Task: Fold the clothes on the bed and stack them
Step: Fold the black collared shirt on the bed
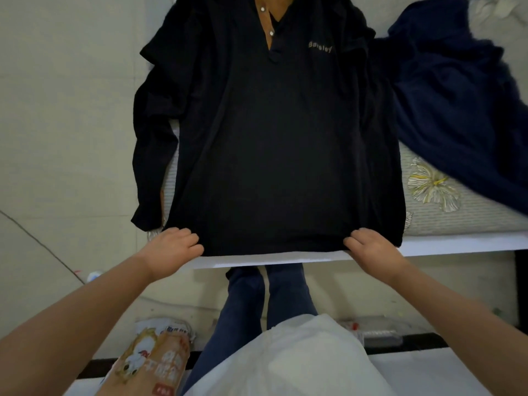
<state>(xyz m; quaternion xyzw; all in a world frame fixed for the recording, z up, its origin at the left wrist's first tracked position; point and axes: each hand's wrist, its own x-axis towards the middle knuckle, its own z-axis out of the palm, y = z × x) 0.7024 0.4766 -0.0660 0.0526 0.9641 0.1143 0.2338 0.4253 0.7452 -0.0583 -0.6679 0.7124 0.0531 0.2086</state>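
Left hand (171, 247), right hand (371, 247) grip black shirt (280, 152) hem.

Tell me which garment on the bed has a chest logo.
The black shirt held at its hem by the left hand and right hand; the crumpled navy garment at right shows none.

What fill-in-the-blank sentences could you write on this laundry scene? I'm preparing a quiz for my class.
1. Both hands hold the black shirt by its bottom ____.
2. The left hand and right hand each keep a grip near one ____ of that edge.
3. To the right of the shirt lies a crumpled ____ blue garment.
4. The bed cover shows a printed ____.

Missing words: hem; corner; navy; flower
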